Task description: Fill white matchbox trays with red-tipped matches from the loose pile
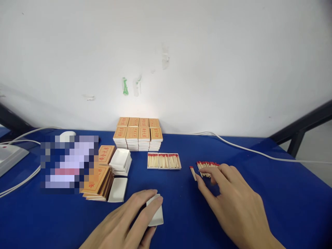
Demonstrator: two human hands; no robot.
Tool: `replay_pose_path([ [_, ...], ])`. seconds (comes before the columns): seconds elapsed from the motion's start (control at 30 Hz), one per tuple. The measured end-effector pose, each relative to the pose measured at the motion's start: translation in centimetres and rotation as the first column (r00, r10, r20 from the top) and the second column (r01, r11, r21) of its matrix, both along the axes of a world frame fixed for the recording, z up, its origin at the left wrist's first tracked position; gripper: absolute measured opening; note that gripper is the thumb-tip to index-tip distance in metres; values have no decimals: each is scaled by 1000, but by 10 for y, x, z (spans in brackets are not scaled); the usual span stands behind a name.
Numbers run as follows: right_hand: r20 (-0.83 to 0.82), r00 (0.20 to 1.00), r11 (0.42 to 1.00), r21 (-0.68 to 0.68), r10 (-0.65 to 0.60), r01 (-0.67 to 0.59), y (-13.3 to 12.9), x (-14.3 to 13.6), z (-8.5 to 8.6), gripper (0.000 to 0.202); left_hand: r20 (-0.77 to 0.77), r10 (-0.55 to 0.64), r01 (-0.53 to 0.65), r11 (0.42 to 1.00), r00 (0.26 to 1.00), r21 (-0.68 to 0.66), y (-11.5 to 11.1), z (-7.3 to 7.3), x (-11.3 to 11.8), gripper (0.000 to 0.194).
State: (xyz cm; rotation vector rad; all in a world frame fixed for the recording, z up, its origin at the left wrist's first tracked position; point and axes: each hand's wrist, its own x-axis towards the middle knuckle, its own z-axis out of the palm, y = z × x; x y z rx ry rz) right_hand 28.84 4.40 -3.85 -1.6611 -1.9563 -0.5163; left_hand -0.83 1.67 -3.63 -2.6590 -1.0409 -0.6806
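Observation:
My left hand [129, 221] is closed around a small white matchbox tray [157, 212] at the front middle, fingers on its upper side and thumb beneath. My right hand [233, 197] rests on the table at the right, over a pile of red-tipped matches [206, 165]. Its thumb and index finger are apart. By the thumb tip lies a small separate group of matches [192, 172]. The other fingertips are partly hidden behind the hand. Between and beyond my hands, three trays filled with matches [164, 161] stand side by side.
Orange-topped matchboxes [137, 133] are stacked against the white wall. Left are orange matchbox sleeves [97, 180], stacked white trays [119, 159] and a single tray [118, 190]. Farther left are a blurred-out device [72, 162], a white mouse [67, 136] and a power strip [11, 157]. A white cable [241, 150] crosses the right back.

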Motion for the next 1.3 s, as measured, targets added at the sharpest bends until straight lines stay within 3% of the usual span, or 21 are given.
replay_pose_path([
  [0.43,42,998,997,-67,-38,41,10,-10,-12,39,59,0,12,978,998,-207,-4,-8,-1,48],
  [0.73,21,999,997,-70,27,-25,-2,-20,-9,32,71,3,14,972,997,-235,-7,-6,-4,48],
  [0.93,8,997,993,-90,76,-75,-11,-26,-6,34,86,9,5,985,996,-170,-1,-3,-1,40],
  [1.3,102,990,995,-20,-93,95,8,6,-3,37,103,2,16,984,995,-178,-2,-6,-1,41],
])
